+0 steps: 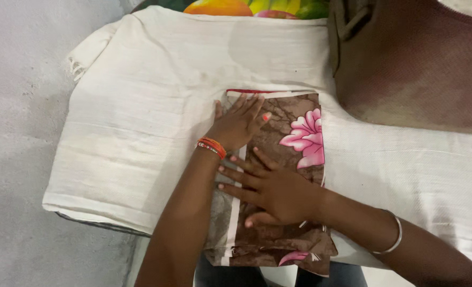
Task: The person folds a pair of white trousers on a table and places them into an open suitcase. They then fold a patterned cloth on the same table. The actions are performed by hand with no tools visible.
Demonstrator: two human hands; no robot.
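Head camera looks straight down on your two hands, both laid flat and open, palms down, pressing rather than gripping: neither one has closed around anything. Your left hand (pixel 238 125), with the orange bangles at its wrist, rests on the far left edge of the folded brown floral cloth (pixel 289 159), fingers spread and pointing away from you. Your right hand (pixel 270 191), nearer to you and wearing a silver bangle on the forearm, lies across the cloth's middle with fingers pointing left toward its pale border stripe. Directly beneath both palms, the cloth forms a long rectangle whose long axis runs from near your body away toward the far side, its pink flower print just right of your left hand. Beneath it spreads a cream sheet (pixel 151 133) covering the work surface. Beyond your hands, to the right, sits a brownish-maroon fabric heap (pixel 411 69), apart from the folded piece; grey floor (pixel 18 133) lies off to the left.
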